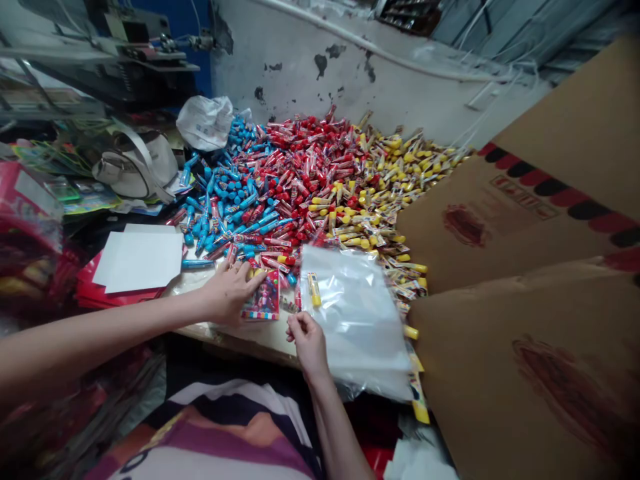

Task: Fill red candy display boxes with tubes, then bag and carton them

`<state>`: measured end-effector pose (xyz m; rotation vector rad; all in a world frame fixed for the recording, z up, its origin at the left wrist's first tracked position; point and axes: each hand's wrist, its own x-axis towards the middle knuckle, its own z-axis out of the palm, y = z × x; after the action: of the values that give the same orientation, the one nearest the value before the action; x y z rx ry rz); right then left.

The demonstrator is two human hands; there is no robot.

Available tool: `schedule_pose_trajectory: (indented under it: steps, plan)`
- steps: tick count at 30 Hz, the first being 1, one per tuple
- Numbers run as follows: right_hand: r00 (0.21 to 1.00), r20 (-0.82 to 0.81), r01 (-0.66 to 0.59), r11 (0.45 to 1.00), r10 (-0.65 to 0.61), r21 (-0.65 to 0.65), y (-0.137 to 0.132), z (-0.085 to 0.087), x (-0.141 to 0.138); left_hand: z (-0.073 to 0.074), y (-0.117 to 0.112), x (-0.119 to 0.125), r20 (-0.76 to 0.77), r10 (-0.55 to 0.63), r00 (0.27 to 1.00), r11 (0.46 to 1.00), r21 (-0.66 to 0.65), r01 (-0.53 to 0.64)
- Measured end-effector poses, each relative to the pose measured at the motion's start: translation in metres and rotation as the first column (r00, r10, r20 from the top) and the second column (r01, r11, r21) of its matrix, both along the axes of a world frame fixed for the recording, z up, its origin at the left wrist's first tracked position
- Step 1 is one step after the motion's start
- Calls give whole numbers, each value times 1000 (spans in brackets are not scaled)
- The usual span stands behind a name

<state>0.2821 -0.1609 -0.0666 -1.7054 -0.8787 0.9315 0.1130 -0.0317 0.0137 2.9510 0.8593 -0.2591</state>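
Observation:
My left hand [230, 291] lies over the top edge of a colourful printed card packet [262, 298], among loose candy tubes, and I cannot tell whether it grips anything. My right hand [307, 343] pinches the near edge of a clear plastic bag [355, 313]. One yellow-capped candy tube [314, 289] lies inside the bag. Beyond my hands spreads a large heap of wrapped tubes, sorted by colour: blue [220, 200], red [310, 173] and yellow [400, 160].
Brown cardboard box flaps [520, 267] rise at the right. White paper sheets [137, 257] lie on red packets at the left. Behind them stand a white handbag [135, 167] and a white plastic bag [204, 123]. A stained wall [320, 67] backs the heap.

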Motion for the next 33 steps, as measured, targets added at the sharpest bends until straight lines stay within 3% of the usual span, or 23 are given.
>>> schedule_pose_trajectory:
  steps: [2, 5, 11, 15, 17, 20, 23, 25, 27, 30, 33]
  plan:
    - [996, -88, -22, 1000, 23, 15, 7, -24, -4, 0, 0, 1, -14, 9, 1000, 1000, 8, -9]
    - [996, -86, -37, 999, 39, 16, 20, -48, -18, -1, -1, 2, -11, 19, 1000, 1000, 14, -19]
    - [999, 33, -33, 999, 33, 5, 28, -69, -17, -4, -1, 4, 8, 35, 999, 999, -10, -35]
    - [991, 126, 54, 999, -53, -3, 23, -55, -1, -3, -3, 4, 19, 63, 998, 998, -33, -62]
    - [970, 202, 118, 988, -136, 98, 19, -41, -2, -1, -4, 5, 16, 70, 997, 997, -43, -69]
    - [927, 375, -66, 966, -33, 249, 13, -28, -18, 1, -5, 5, -1, 75, 997, 996, -41, -75]
    - [864, 459, -309, 939, 209, 153, 5, -30, -29, 0, -4, 4, -6, 66, 998, 997, -34, -66]
    - [854, 474, -299, 947, 212, 116, 2, -30, -24, -1, -4, 3, -2, 62, 998, 998, -29, -62]
    - [829, 543, -253, 955, 133, 153, 4, -20, -16, -3, -3, 3, 3, 57, 998, 998, -25, -57]
    - [663, 738, -397, 896, 130, 199, 20, 2, -13, -8, -3, 2, 32, 50, 998, 998, -25, -49]
    - [414, 881, -615, 784, 230, 85, 38, 13, -26, -12, -2, 0, 48, 62, 997, 997, -51, -59]
